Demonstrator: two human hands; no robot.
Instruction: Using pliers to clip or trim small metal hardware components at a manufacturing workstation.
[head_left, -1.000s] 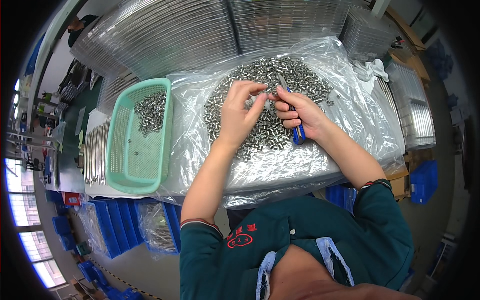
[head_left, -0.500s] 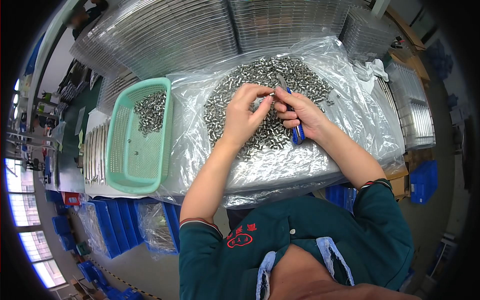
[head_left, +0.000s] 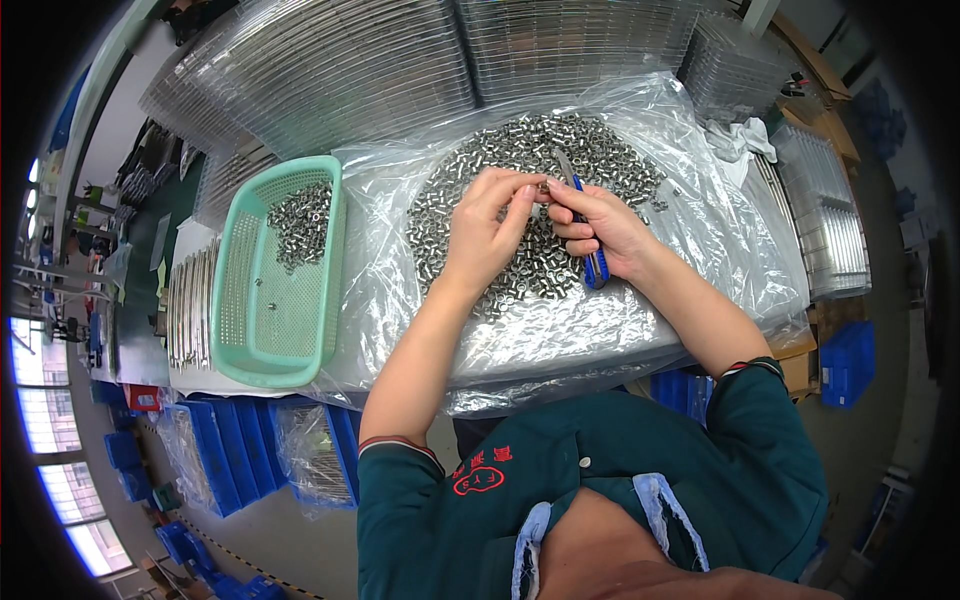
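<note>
My left hand (head_left: pixel 488 225) is closed, its thumb and index finger pinching a small metal sleeve (head_left: pixel 543 187) whose details are too small to make out. My right hand (head_left: pixel 615 232) is wrapped round a blue utility knife (head_left: pixel 596 268), its blade end pointing away from me. The right fingertips meet the sleeve from the other side. Both hands are over a wide pile of short shiny metal sleeves (head_left: pixel 530 270), spread on clear plastic sheeting (head_left: pixel 385 290). To the left, a light green mesh basket (head_left: pixel 336 270) contains a smaller heap of similar parts.
Stacked clear plastic trays (head_left: pixel 350 70) line the far side of the table. Thin metal rods (head_left: pixel 190 310) lie left of the basket, and a white cloth (head_left: pixel 738 138) lies at the right. Blue bins (head_left: pixel 235 450) stand below the table's left front edge.
My left thumb and fingers have drawn closer together around the small sleeve. My right hand and the knife have barely moved.
</note>
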